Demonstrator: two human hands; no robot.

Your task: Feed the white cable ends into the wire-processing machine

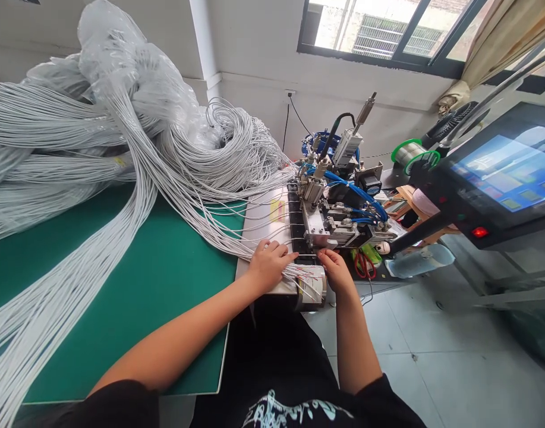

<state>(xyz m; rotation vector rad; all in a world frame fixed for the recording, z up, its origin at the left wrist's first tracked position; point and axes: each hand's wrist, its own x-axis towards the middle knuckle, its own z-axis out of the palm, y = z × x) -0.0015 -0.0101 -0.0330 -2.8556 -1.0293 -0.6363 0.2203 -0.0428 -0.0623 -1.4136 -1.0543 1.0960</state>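
My left hand (267, 264) rests on a bunch of thin white cables (187, 196) at the near end of a small metal machine (330, 220), its fingers curled over the cable ends. My right hand (334, 270) is just to the right, pinching one cable end by the machine's black slotted track (299, 229). Several cables lie side by side across the machine's silver plate (265, 223). Their stripped ends with coloured cores fan out between my two hands.
A huge pile of white cables and plastic bags (98, 77) covers the green mat (156, 279) at left. Blue air hoses (356, 196) run over the machine. A touchscreen panel (504, 172), a solder spool (410, 153) and red-handled scissors (364, 264) sit at right.
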